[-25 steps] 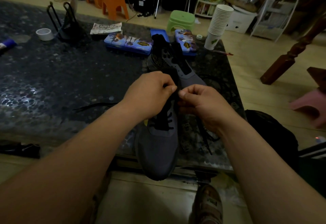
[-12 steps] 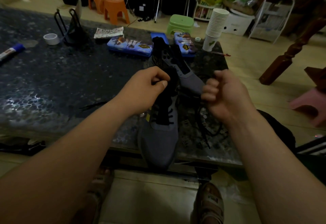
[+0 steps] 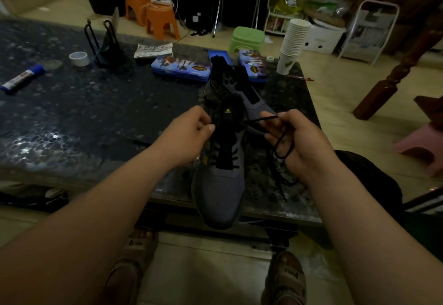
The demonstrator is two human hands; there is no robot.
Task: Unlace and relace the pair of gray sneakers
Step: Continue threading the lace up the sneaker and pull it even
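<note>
Two gray sneakers sit on the dark pebbled table, one behind the other. The near sneaker points its toe over the table's front edge, with its black tongue standing up. The far sneaker lies just beyond it, and its eyelets look bare.

The left hand is curled against the left side of the near sneaker's tongue, thumb and forefinger pinched on the upper's edge. What lies between the tips is too dark to make out. The right hand grips one black lace. The lace runs taut from the shoe's top right eyelet to the fingertips, then loops down across the palm and trails onto the table beside the shoe. Lower down, the near sneaker has several lace crossings threaded.

Farther back on the table are two blue pencil cases – the second one to the right of the far sneaker – one stack of paper cups, one roll of tape, one blue-capped stick, one printed paper and one black wire stand.

On the floor beyond stand two orange stools, one green stool and, far right, one pink stool. Two sandalled feet show under the table's edge.
</note>
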